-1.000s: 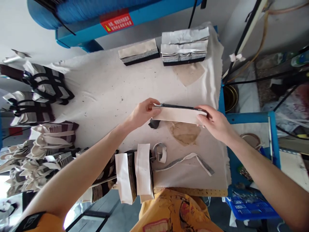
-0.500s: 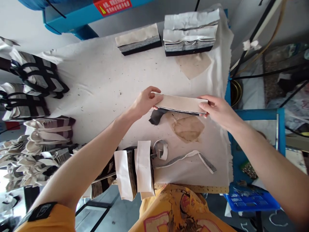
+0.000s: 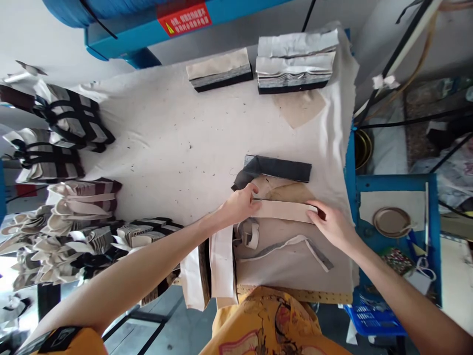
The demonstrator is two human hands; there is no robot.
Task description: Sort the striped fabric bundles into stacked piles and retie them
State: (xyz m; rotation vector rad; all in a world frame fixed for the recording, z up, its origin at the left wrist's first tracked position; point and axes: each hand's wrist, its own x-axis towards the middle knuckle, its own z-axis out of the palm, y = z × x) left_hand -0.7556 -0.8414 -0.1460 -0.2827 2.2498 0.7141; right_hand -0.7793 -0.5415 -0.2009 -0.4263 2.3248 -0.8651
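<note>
Cream oblong cloth strip [image 3: 283, 210], centre right: likely light, pliable; best held by its ends, where left hand [image 3: 241, 205] and right hand [image 3: 333, 223] pinch.

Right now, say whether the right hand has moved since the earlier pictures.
Yes: the right hand moved toward the near side, away from the far-right stack.

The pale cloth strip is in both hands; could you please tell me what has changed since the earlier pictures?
The left hand and right hand have moved the pale cloth strip toward the shirt, both still holding it. More of the dark strip beyond it now shows. The far stacks and thin ribbon stayed where they were.
</note>
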